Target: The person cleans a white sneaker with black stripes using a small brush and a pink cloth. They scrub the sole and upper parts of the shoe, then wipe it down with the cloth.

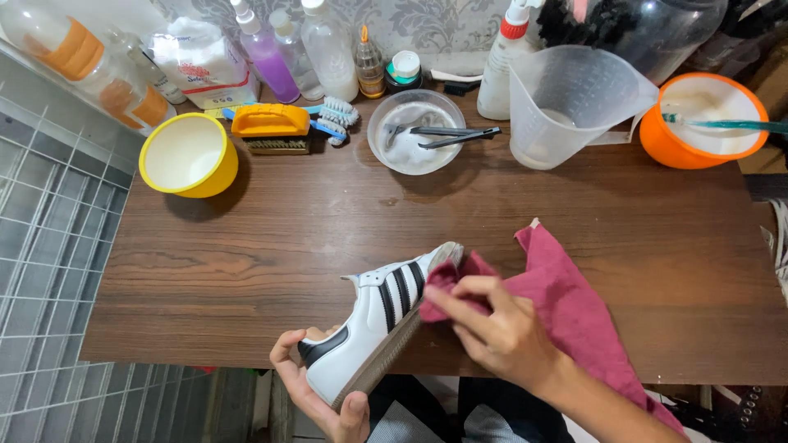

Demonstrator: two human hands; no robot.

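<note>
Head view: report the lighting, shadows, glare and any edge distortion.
Head view: even, soft light; the yellow bowl casts a dim shadow on the wooden table; mild glare on the clear measuring jug; the floor grate lines at left bow with wide-angle distortion; the white sneaker and both hands look sharp.

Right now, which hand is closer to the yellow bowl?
Left. The left hand grips the heel of the white sneaker at the table's near edge, below and right of the yellow bowl. The right hand, pressing the red cloth, sits farther right.
</note>
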